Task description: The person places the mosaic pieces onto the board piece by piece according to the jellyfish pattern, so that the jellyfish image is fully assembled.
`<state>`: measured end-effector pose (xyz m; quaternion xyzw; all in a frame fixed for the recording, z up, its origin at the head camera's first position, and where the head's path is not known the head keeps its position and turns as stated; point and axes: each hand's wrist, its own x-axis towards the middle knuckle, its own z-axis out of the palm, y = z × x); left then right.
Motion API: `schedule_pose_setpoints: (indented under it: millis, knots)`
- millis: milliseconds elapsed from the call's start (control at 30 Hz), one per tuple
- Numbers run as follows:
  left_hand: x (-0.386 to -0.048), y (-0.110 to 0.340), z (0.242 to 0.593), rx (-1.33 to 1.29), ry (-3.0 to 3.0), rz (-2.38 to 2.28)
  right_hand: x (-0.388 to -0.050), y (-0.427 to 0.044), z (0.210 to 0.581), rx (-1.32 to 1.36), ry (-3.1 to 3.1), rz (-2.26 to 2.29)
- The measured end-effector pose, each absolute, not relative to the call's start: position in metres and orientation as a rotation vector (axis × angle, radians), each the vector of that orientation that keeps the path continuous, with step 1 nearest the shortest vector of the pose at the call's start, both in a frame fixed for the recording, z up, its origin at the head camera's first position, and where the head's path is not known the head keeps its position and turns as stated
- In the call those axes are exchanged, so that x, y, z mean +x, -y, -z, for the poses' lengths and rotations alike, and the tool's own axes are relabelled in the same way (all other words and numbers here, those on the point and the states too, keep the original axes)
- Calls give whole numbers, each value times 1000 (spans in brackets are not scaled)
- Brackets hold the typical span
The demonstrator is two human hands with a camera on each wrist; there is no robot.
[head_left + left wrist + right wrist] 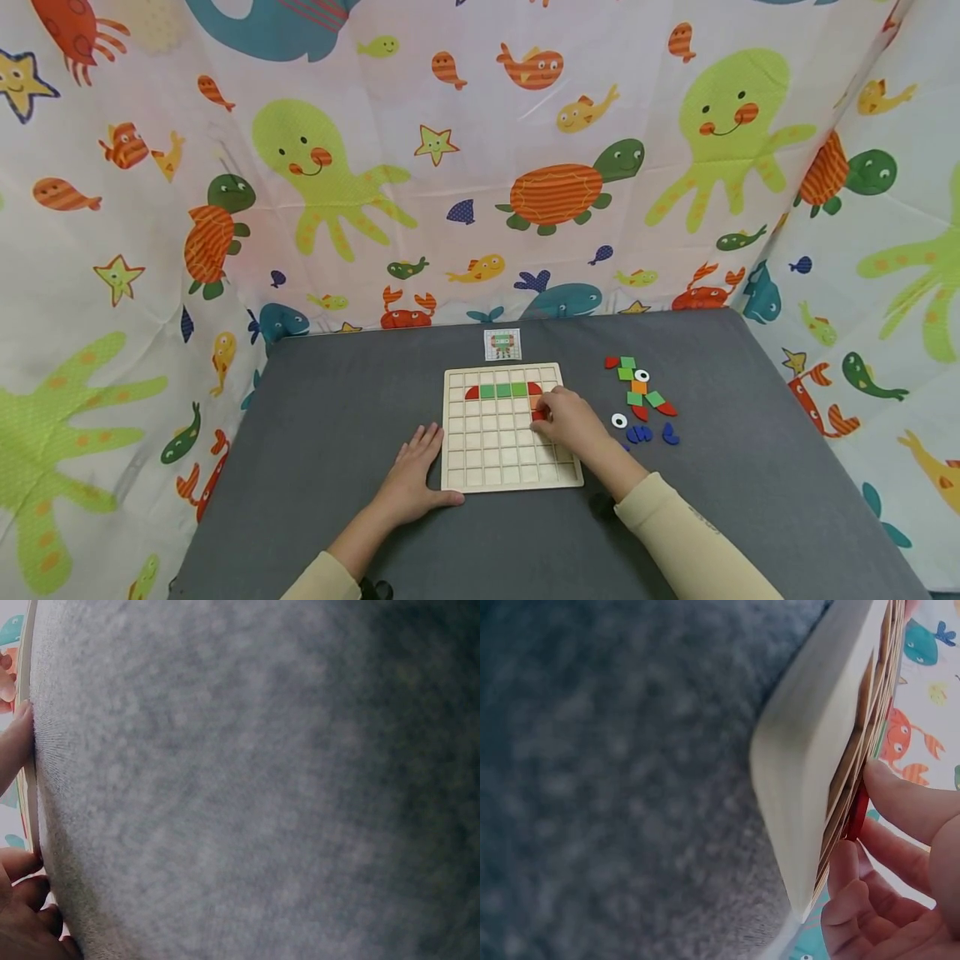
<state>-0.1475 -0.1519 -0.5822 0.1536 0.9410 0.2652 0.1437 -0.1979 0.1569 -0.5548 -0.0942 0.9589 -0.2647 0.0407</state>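
Observation:
A wooden grid board [510, 476] lies on the grey table, with a row of red and green pieces [503, 390] near its top. My left hand [411, 479] rests along the board's left edge, thumb at the lower left corner, fingers relaxed. Over the right part of the board, my right hand [567, 422] pinches a red piece [538, 414] just below an orange one [535, 402]. In the right wrist view the red piece [859, 813] stands tilted between thumb and fingers of the right hand [907, 877], at the grid's cells.
Loose green, red, orange, white and blue pieces [634, 398] lie right of the board. A small picture card [502, 344] lies behind it. A curtain with sea animals [465, 108] hangs around the back and sides of the grey table [337, 400].

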Motion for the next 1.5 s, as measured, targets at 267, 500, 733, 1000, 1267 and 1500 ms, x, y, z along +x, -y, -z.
schedule_pose_setpoints:
  millis: [267, 500, 733, 1000, 1267, 1500]
  knots:
    - [-146, 152, 582, 436, -2710, -761, -201, -164, 559, -268, -2886, 906]
    - [-147, 151, 584, 429, -2712, -757, -198, -177, 551, -296, -2931, 924]
    - [-147, 151, 586, 437, -2710, -742, -194, -198, 540, -245, -2950, 903]
    - [-148, 152, 585, 434, -2710, -747, -189, -227, 538, -202, -3015, 918]
    - [-146, 151, 582, 443, -2710, -762, -184, -259, 535, -112, -3089, 891]
    - [-146, 151, 580, 451, -2711, -780, -180, -287, 538, -76, -3136, 873]
